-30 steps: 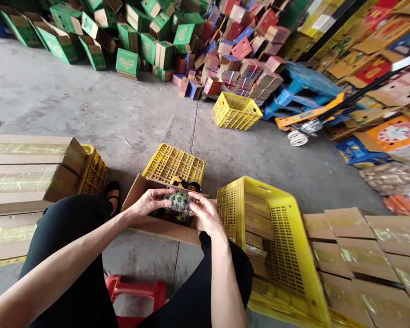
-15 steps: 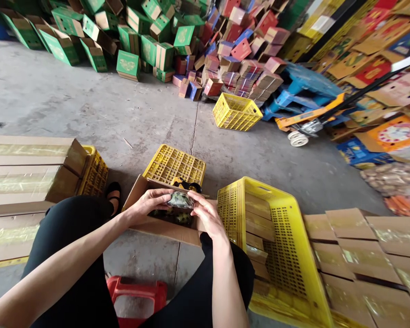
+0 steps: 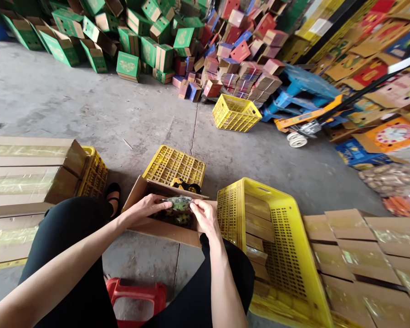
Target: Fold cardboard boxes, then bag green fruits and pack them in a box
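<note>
Big yel. crate (image 3: pixel 302 259) w/ small cartons (image 3: pixel 259 223) inside stands close on R, by the R knee (image 3: pixel 232 269); taped boxes (image 3: pixel 23 177) stacked on L; gridded yel. crate (image 3: pixel 171 161) & yel./black tool (image 3: pixel 186 185) just past open carton (image 3: pixel 167 231), whose far wall rises close behind the fingers. Near edge runs below the wrists, knees on both sides; beyond, concrete flr (image 3: pixel 150 118) stretches to green boxes (image 3: pixel 128 66). Green, dark-blotched bundle (image 3: pixel 180 203) in shiny clear wrap is held over the carton opening, L hand (image 3: pixel 148 206) pinching its L end, R hand (image 3: pixel 206 216) pinching its R end, thumbs nearest
</note>
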The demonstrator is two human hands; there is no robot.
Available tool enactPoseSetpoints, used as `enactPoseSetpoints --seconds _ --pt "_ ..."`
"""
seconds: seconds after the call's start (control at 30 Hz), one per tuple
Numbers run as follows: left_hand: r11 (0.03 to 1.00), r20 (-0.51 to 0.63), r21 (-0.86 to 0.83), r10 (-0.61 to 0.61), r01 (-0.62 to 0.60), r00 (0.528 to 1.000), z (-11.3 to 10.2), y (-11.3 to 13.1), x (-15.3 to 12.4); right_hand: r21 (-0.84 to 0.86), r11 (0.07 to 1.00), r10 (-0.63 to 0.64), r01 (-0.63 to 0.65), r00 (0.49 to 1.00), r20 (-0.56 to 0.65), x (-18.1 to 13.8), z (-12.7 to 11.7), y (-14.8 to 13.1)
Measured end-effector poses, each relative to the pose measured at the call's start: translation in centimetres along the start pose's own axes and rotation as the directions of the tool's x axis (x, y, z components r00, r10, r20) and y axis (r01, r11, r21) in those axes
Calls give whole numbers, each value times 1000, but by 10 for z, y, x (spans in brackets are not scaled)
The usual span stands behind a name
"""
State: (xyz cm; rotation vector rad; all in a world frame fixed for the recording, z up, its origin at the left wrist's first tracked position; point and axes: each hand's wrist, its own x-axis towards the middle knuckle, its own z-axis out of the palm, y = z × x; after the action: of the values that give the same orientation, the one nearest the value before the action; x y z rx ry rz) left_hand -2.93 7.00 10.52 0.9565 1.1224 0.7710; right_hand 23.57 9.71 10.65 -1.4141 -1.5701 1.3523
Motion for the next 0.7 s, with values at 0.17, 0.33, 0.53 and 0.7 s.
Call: enactPoseSetpoints --seconds 0.17,0.33,0.53,0.7 --pt "990 32 -103 103 -100 994 4 7 -5 116 993 16 -22 998 57 -1 1 1" --pt "978 24 -207 33 -28 999 8 -3 -1 199 980 11 -24 998 66 -1 6 -8" --pt "968 3 -248 21 -20 1000 8 -13 5 369 919 162 -137 986 -37 -1 9 -13" --pt "957 27 -289 35 -26 999 10 -11 8 585 784 268 -208 963 -18 -2 11 -14"
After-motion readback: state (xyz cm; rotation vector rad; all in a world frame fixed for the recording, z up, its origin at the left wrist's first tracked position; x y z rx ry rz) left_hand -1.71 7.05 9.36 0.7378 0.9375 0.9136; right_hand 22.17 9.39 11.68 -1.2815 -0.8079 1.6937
